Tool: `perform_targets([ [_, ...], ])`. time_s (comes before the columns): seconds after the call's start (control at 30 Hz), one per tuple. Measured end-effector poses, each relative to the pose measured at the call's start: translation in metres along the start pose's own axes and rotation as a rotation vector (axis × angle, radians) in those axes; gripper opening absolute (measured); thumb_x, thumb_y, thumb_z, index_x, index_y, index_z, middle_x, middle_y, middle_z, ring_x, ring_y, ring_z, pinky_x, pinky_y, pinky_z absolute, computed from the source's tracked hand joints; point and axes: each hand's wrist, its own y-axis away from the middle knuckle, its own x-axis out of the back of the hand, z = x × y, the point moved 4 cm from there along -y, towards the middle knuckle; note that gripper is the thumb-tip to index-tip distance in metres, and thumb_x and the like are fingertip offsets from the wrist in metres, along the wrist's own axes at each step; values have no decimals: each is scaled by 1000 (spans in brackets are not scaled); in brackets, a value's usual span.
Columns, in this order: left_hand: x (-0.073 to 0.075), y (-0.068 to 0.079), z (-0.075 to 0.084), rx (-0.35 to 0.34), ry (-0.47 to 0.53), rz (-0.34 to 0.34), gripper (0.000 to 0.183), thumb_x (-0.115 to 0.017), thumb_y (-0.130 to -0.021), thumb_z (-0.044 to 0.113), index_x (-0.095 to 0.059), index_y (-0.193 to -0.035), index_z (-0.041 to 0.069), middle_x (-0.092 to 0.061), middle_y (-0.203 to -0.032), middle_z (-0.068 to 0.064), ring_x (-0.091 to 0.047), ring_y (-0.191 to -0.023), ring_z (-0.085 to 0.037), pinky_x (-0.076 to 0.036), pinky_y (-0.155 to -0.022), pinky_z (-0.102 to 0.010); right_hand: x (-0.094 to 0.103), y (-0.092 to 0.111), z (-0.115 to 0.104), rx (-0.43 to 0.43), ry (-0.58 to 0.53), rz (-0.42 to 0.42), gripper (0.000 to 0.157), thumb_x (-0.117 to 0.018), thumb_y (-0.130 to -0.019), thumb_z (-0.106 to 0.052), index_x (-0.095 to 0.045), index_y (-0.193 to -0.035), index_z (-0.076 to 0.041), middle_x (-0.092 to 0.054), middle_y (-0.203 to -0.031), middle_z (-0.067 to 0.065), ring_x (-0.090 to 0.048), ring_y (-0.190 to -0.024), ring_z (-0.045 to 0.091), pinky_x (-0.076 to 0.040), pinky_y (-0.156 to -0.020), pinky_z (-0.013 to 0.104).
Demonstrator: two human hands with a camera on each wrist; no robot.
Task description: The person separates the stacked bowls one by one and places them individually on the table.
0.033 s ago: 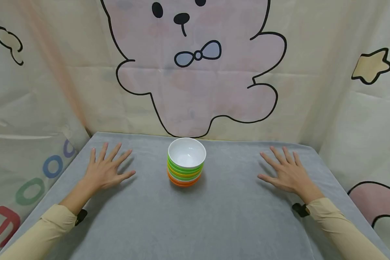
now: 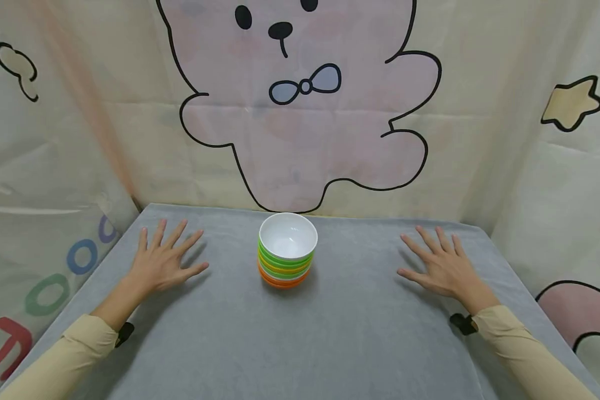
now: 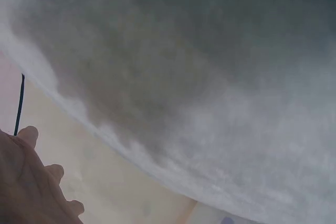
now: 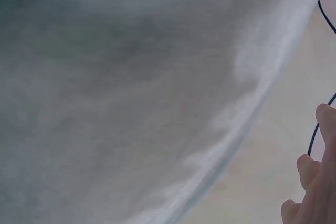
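Note:
In the head view, a stack of nested bowls [image 2: 286,255] stands upright near the back middle of the table. The top bowl [image 2: 288,236] is white inside; green, yellow and orange rims show below it. Left of the stack is my left hand [image 2: 161,265], palm down with fingers spread and holding nothing. My right hand [image 2: 446,271] is spread the same way on the far side, apart from the bowls. Each wrist view catches only part of its hand, the left one's fingers [image 3: 55,172] and the right one's fingers [image 4: 308,170], above the cloth.
A grey cloth [image 2: 300,344] covers the table. Behind it hangs a pale curtain [image 2: 145,144] printed with a bear and a bow tie, and similar fabric closes both sides. Small dark wrist cameras sit at both cuffs, the left camera [image 2: 125,334] and right camera [image 2: 463,324].

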Motion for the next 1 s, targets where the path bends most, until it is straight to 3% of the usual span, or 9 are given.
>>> perform_targets([
  [0.4,4,-3,5,-3,11,-25,90,-41,-90,82,-34,-161,26,-17,-166,-17,2,-148,-51,5,-107,-75,2,-2,-1,8,-15,11,90,-54,-92,-73,-26,-163,-26,-20,-164,20,-8,-145,55,-6,-109,73],
  [0.57,7,-6,8,-17,10,0,88,-42,-91,80,-37,-160,24,-21,-165,-17,-4,-148,-51,3,-107,-76,9,-3,-1,36,-97,29,87,-60,-94,-64,-28,-162,-20,-24,-161,26,-17,-142,59,-12,-108,73],
  [0.63,10,-9,9,-26,14,14,86,-44,-93,77,-40,-158,22,-25,-163,-17,-12,-147,-51,-3,-107,-76,12,-5,-1,60,-180,43,83,-63,-96,-57,-32,-161,-16,-29,-158,26,-25,-140,57,-19,-107,72],
  [0.7,13,-12,11,-40,31,29,81,-48,-95,72,-45,-155,18,-34,-159,-18,-27,-142,-51,-16,-107,-74,16,-8,-1,88,-290,71,76,-67,-98,-47,-37,-157,-10,-37,-154,27,-34,-136,54,-28,-104,70],
  [0.77,18,-16,14,-53,74,51,73,-53,-97,65,-53,-149,14,-46,-150,-20,-46,-129,-49,-36,-98,-69,20,-12,-1,111,-397,126,67,-71,-98,-34,-45,-152,-6,-46,-147,25,-46,-129,49,-37,-99,67],
  [0.83,23,-20,16,-57,141,64,64,-56,-99,58,-59,-142,11,-57,-139,-19,-59,-114,-44,-49,-83,-63,23,-15,-1,113,-499,178,57,-74,-96,-24,-52,-145,-4,-55,-139,21,-55,-122,43,-43,-96,62],
  [0.93,29,-27,20,-56,284,63,53,-59,-100,50,-63,-134,9,-66,-127,-16,-66,-103,-37,-54,-73,-56,24,-20,-2,90,-598,238,46,-77,-94,-16,-61,-136,-7,-65,-129,15,-66,-110,35,-52,-92,48],
  [1.0,32,-30,21,-58,383,54,47,-61,-101,44,-63,-132,9,-68,-124,-14,-67,-104,-34,-54,-77,-55,23,-24,-4,70,-665,235,42,-76,-95,-17,-63,-134,-9,-67,-126,12,-68,-107,32,-54,-89,34],
])
